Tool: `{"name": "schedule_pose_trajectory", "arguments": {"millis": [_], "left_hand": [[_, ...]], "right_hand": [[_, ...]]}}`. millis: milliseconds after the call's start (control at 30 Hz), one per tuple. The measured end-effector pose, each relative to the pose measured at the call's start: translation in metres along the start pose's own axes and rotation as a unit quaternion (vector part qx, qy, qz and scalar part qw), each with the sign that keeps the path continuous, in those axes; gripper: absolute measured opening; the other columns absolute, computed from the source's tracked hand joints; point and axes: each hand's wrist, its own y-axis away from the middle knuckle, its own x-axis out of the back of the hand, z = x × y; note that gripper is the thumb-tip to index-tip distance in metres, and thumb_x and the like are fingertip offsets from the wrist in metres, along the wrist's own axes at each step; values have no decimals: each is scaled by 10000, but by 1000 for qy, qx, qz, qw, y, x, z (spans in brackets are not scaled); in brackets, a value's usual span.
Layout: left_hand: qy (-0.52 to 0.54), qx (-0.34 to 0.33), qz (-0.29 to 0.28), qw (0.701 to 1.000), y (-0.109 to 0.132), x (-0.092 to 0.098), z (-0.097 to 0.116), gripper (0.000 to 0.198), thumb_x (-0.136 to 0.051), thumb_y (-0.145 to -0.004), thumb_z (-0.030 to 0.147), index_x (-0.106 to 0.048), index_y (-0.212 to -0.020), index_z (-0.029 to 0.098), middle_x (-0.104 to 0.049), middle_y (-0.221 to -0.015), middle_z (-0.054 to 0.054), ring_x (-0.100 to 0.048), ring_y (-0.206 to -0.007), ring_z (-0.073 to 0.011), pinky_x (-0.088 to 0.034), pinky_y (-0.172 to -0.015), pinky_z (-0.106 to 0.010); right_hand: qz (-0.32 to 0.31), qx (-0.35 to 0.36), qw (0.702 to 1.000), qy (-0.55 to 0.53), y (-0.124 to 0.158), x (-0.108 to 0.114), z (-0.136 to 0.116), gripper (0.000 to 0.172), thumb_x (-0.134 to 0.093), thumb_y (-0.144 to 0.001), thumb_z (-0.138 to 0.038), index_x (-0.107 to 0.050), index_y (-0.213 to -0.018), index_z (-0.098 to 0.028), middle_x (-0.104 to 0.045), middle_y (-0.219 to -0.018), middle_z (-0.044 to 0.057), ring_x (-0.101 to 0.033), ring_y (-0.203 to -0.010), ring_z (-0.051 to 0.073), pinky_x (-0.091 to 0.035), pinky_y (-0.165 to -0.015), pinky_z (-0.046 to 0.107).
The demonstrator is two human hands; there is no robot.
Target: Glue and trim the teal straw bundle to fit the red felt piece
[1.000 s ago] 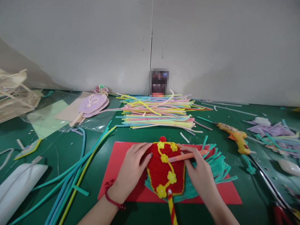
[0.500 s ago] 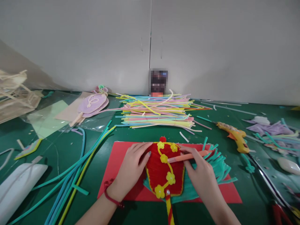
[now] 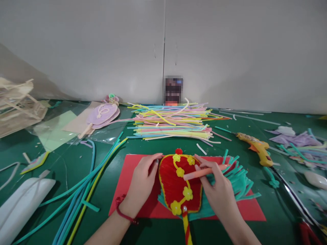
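**Fingers [image 3: 207, 164] pinched on an orange stick [image 3: 204, 172] over the red fan [image 3: 171, 183]**

The fingers of my right hand [image 3: 217, 190] are closed around the orange stick, forefinger on top and thumb underneath. Its free end pokes out to the left of my fingertips and touches the red fan beside one of the yellow flowers [image 3: 180, 172] that run down its face. My left hand [image 3: 141, 185] grips nothing: its fingers lie loose and flat, with the tips resting along the fan's left edge.

The fan lies between my two hands, with its red-and-yellow handle [image 3: 187, 231] pointing back toward me. A teal fringe [image 3: 238, 180] spreads from under the fan, beneath and to the right of my right fingers. Fan, fringe and both hands rest on a red sheet [image 3: 127, 173] on the green table [image 3: 153, 144].

Beyond my fingertips lies a heap of pastel strips [image 3: 171, 122]. A yellow glue gun [image 3: 255, 147] lies further right of my right hand, well apart from it. To the left of my left hand, long teal and yellow strips [image 3: 84, 190] trail across the table. Further left is a white object [image 3: 22, 204], and a lilac fan [image 3: 102, 114] lies far to the upper left.
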Motion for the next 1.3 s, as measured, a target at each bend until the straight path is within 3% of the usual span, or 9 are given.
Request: {"name": "schedule_pose_trajectory", "arguments": {"millis": [133, 267, 400, 500, 633, 800, 1000, 1133, 1300], "left_hand": [[-29, -29, -18, 999, 1, -1, -3, 295, -413, -874, 168, -605, -1086, 242, -661, -1099, -26, -602, -1014, -180, -501, -895, -367], [-45, -39, -22, 998, 3, -1, -6, 320, -427, -855, 140, -589, -1110, 248, -649, -1115, -29, -593, -1032, -183, -499, -903, -370], [-46, -38, 9, 998, 6, -1, -5, 331, -397, -841, 118, -599, -1075, 237, -659, -1098, -32, -602, -1024, -181, -503, -907, -371], [-48, -25, 32, 998, 7, 0, -2, 269, -407, -876, 182, -607, -1051, 227, -670, -1080, -36, -611, -1010, -185, -510, -904, -375], [-64, -51, -17, 996, 5, 0, -2, 267, -432, -921, 272, -597, -1130, 254, -644, -1159, -32, -586, -1071, -191, -487, -948, -394], [-83, -102, -52, 990, 2, -3, -9, 273, -440, -924, 225, -608, -1135, 272, -636, -1180, -25, -570, -1093, -197, -471, -968, -421], [-93, -105, -52, 989, 2, -3, -8, 283, -441, -924, 208, -600, -1151, 270, -628, -1188, -24, -569, -1091, -194, -481, -957, -407], [-109, -118, -43, 986, 2, -3, -9, 294, -431, -922, 203, -601, -1152, 273, -633, -1182, -27, -577, -1083, -201, -488, -950, -410], [-145, -144, -44, 978, 2, -3, -13, 316, -430, -913, 173, -608, -1154, 272, -636, -1192, -20, -581, -1086, -207, -495, -948, -421]], "right_hand": [[-40, 4, 999, 7, -1, -5, 5, 183, -475, -857, -367, -542, -1004, -280, -581, -1300, 18, -587, -1112, 220, -575, -686, 272], [-36, 13, 999, 9, -2, -7, 9, 234, -467, -864, -334, -551, -1074, -276, -595, -1279, 30, -570, -1151, 226, -573, -748, 292], [-28, -5, 1000, 1, -2, -6, 10, 309, -490, -856, -347, -546, -1152, -278, -622, -1238, 47, -616, -1086, 230, -580, -634, 259], [-7, -3, 1000, 11, -1, -6, 10, 306, -495, -847, -320, -562, -1143, -274, -651, -1189, 42, -642, -1035, 224, -579, -656, 263], [-15, 2, 1000, 15, -1, -7, 12, 319, -479, -850, -289, -564, -1157, -284, -658, -1179, 31, -647, -1026, 219, -579, -666, 268], [-17, 31, 999, 12, -2, -9, 13, 292, -434, -836, -240, -589, -1080, -280, -619, -1252, 21, -605, -1107, 230, -556, -816, 354], [-11, 20, 1000, 21, -3, -12, 16, 257, -421, -813, -273, -619, -978, -274, -675, -1128, 24, -628, -1025, 239, -553, -794, 378], [4, 36, 998, 42, -4, -13, 19, 318, -404, -808, -262, -626, -1035, -281, -699, -1010, 24, -626, -966, 244, -533, -816, 406], [0, 50, 998, 48, -4, -14, 21, 343, -402, -815, -213, -611, -1077, -286, -688, -1046, 14, -619, -977, 228, -525, -828, 384]]}}
